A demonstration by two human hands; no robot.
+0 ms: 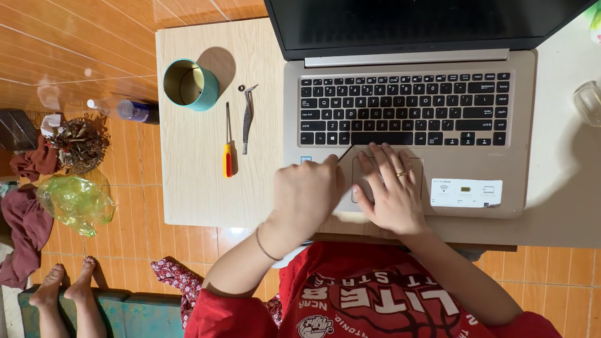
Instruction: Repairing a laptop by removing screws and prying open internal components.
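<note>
An open silver laptop (519, 188) with a black keyboard (405, 109) lies on a light wooden table (194, 188). My left hand (305, 195) is curled over the palm rest at the touchpad's left edge, its fingertips pinching a thin dark pointed tool (345, 152) whose tip reaches toward the space bar. Flat on the touchpad (418, 164) rests my right hand (389, 188), fingers spread and a ring on one finger. It holds nothing.
Left of the laptop lie a screwdriver with a yellow and red handle (227, 153), metal tweezers (248, 119), a small ring-shaped part (241, 88) and a teal tin cup (191, 84). A glass (588, 103) stands at the right. On the floor: bottle (134, 111), green plastic bag (75, 200), another person's feet (66, 285).
</note>
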